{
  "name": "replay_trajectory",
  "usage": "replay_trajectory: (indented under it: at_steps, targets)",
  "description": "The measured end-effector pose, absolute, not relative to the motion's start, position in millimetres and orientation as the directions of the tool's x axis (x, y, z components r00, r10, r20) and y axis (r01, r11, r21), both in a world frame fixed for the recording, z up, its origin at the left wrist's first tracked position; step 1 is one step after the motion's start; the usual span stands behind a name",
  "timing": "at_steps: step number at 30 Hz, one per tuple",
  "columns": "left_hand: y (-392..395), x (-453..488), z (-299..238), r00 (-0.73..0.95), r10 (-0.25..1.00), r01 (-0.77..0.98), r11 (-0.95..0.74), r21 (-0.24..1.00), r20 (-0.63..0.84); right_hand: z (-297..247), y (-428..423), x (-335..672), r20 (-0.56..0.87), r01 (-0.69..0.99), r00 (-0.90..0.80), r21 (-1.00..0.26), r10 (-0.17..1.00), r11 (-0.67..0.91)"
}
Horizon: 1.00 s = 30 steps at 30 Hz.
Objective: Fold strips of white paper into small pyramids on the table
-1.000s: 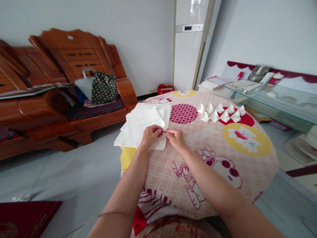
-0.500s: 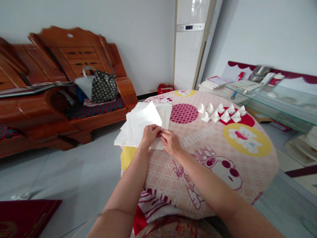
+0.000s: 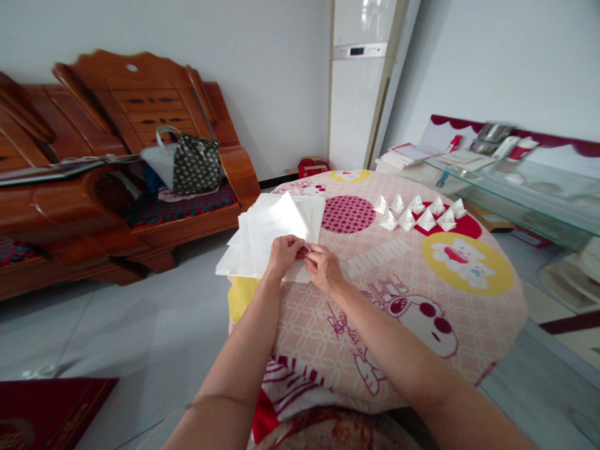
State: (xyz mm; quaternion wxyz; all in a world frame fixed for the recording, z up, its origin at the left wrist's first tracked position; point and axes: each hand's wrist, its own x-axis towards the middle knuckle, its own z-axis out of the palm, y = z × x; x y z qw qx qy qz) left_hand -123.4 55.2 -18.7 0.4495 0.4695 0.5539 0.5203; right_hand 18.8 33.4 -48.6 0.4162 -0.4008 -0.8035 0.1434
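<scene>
A sheet of printed white paper [image 3: 281,219] lies turned at an angle over a stack of papers [image 3: 225,265], one corner pointing away from me. At its near right part, my left hand [image 3: 285,253] has thumb and fingers pinched together on the paper. My right hand [image 3: 323,265] meets it there, fingertips closed on the same spot. The two hands' fingertips nearly touch, and the bit of paper between them is mostly hidden. Several small folded paper pieces [image 3: 426,220] with pointed tops stand in two rows on the right side of the table.
A patterned cloth [image 3: 300,337] covers the round table. To the right is a glass-topped table [image 3: 525,203] with bowls and papers. A wooden sofa [image 3: 140,94] carrying a handbag [image 3: 197,164] stands at the left. Behind is a tall white air conditioner [image 3: 356,106].
Both hands stay at nearly the same place, with only slight finger movement. A little more white paper shows between the fingertips now.
</scene>
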Motion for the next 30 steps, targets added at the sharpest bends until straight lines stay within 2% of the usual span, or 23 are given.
replay_trajectory:
  at_steps: [5, 8, 10, 16, 18, 20, 24, 27, 30]
  targets:
    - [52, -123, -18, -0.208, 0.978, 0.159, 0.02, 0.987, 0.014, -49, 36, 23, 0.615, 0.528, -0.237, -0.569, 0.752, 0.631]
    - [52, -124, -19, -0.234, 0.972, 0.176, 0.021, 0.984, 0.021, -47, 38, 28, 0.675, 0.557, -0.112, -0.565, 0.73, 0.608]
    - [52, -125, -20, -0.244, 0.969, 0.173, 0.006, 0.985, 0.037, -47, 38, 28, 0.688, 0.562, -0.111, -0.552, 0.717, 0.617]
    - [47, -126, -16, -0.188, 0.978, 0.195, -0.059, 0.979, 0.096, -47, 41, 15, 0.549, 0.603, -0.252, -0.555, 0.797, 0.573]
    - [44, -125, -14, -0.182, 0.974, 0.211, -0.097, 0.973, 0.136, -45, 44, 16, 0.509, 0.602, -0.199, -0.611, 0.837, 0.514]
    - [41, -123, -13, -0.217, 0.953, 0.273, -0.147, 0.951, 0.21, -42, 47, 23, 0.478, 0.572, -0.076, -0.698, 0.875, 0.431]
    - [38, -122, -14, -0.265, 0.886, 0.488, -0.218, 0.845, 0.382, -35, 50, 47, 0.337, 0.413, 0.221, -0.883, 0.915, 0.226]
    - [38, -123, -15, -0.209, 0.879, 0.58, -0.243, 0.778, 0.43, -29, 49, 66, 0.101, 0.164, 0.312, -0.985, 0.945, 0.051]
    - [36, -125, -13, -0.089, 0.883, 0.594, -0.324, 0.736, 0.46, -19, 41, 87, -0.069, -0.118, 0.391, -0.993, 0.918, -0.025]
